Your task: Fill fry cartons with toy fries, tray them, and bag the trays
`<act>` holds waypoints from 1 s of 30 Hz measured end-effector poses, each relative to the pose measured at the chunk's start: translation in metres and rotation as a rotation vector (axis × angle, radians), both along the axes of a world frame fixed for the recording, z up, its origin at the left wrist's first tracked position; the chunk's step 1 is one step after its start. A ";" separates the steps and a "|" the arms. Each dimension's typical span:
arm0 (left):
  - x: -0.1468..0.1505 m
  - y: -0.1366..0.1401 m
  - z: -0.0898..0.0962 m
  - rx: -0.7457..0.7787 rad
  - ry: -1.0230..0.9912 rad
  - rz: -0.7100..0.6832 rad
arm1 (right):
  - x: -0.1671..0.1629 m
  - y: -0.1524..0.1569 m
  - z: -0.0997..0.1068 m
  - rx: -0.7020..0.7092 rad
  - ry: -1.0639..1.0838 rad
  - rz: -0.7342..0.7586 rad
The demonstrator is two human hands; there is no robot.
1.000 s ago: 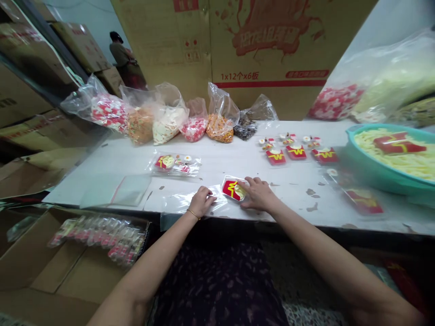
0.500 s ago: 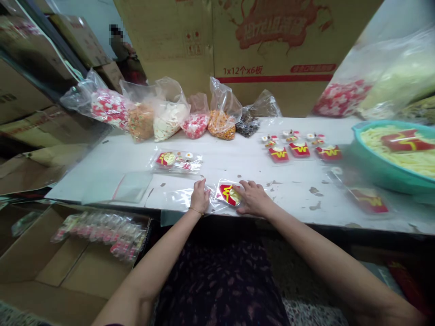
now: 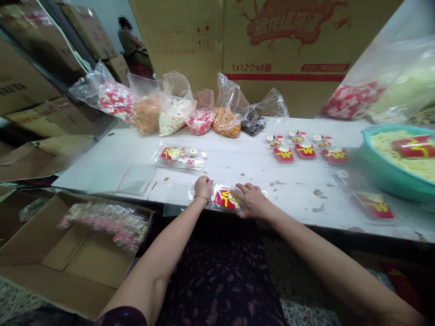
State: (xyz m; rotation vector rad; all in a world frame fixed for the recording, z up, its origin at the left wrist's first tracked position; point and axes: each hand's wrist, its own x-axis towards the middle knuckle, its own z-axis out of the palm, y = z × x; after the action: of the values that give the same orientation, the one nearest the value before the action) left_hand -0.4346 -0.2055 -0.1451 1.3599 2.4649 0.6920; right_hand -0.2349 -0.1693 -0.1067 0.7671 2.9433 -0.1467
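A clear plastic tray (image 3: 217, 188) with a red, yellow-marked fries pouch (image 3: 224, 199) lies at the front edge of the table. Fingers curled closed, my left hand (image 3: 203, 187) is on a clear plastic bag (image 3: 192, 192) at the tray's left end; the exact grip is partly hidden. My right hand (image 3: 253, 201) grips the tray's right end, thumb at the near side and fingers over the far side. Behind my left hand lies a bagged pack (image 3: 183, 156) with a similar red pouch and small toy-food pieces. Flat clear bags (image 3: 136, 179) lie to the left.
Several filled bags (image 3: 176, 113) line the back before a large carton (image 3: 190, 50). Filled trays (image 3: 306, 151) lie right of centre, near a turquoise basin (image 3: 390, 167) of pale strips. An open box (image 3: 50, 267) with wrapped packs stands lower left. A person (image 3: 131, 45) is far behind.
My left hand has curled from extended fingers into a closed grip. The tray with the red pouch has turned straighter along the table edge. The camera view has shifted slightly.
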 end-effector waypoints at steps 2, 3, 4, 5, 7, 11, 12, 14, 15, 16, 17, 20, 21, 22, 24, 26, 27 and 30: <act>-0.002 -0.003 0.000 -0.023 0.029 -0.099 | -0.003 0.003 0.001 -0.011 -0.009 0.036; -0.005 -0.005 0.001 -0.030 0.041 -0.138 | -0.005 0.005 0.002 -0.017 -0.015 0.049; -0.009 -0.008 0.002 -0.027 0.047 -0.167 | -0.007 0.007 0.003 -0.023 -0.019 0.061; -0.013 -0.011 0.003 -0.018 0.043 -0.192 | -0.009 0.009 0.003 -0.028 -0.023 0.071; -0.024 -0.017 0.006 0.002 0.004 -0.273 | -0.013 0.013 0.004 -0.038 -0.026 0.089; -0.040 -0.020 0.018 -0.063 -0.089 -0.590 | -0.019 0.017 0.005 -0.049 -0.019 0.108; -0.041 -0.019 0.022 -0.091 -0.091 -0.657 | -0.020 0.018 0.006 -0.055 -0.017 0.109; -0.040 -0.013 0.029 -0.157 -0.078 -0.753 | -0.023 0.018 0.008 -0.075 -0.018 0.111; -0.039 -0.009 0.033 -0.190 -0.061 -0.782 | -0.024 0.018 0.009 -0.087 -0.017 0.112; -0.037 -0.006 0.035 -0.223 -0.036 -0.801 | -0.025 0.018 0.009 -0.100 -0.016 0.112; -0.035 -0.003 0.038 -0.251 -0.002 -0.808 | -0.026 0.018 0.009 -0.109 -0.009 0.109; -0.032 0.003 0.042 -0.269 0.101 -0.815 | -0.028 0.019 0.007 -0.136 0.051 0.112; -0.032 0.003 0.042 -0.255 0.121 -0.816 | -0.028 0.020 0.006 -0.142 0.088 0.107; -0.032 0.003 0.042 -0.236 0.130 -0.818 | -0.028 0.021 0.005 -0.147 0.130 0.097; -0.034 0.001 0.040 -0.195 0.124 -0.821 | -0.028 0.021 0.004 -0.148 0.201 0.056; -0.036 -0.001 0.038 -0.166 0.106 -0.816 | -0.029 0.019 0.003 -0.139 0.225 0.017; -0.036 -0.002 0.037 -0.159 0.093 -0.820 | -0.032 0.017 0.002 -0.131 0.223 0.008; -0.033 -0.001 0.033 -0.127 0.053 -0.829 | -0.043 0.007 0.000 -0.071 0.204 0.004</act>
State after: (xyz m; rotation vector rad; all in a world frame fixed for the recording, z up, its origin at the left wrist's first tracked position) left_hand -0.4680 -0.2066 -0.1116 2.1198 1.6681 0.2876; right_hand -0.2781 -0.1626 -0.1069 0.7800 3.1096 -0.3471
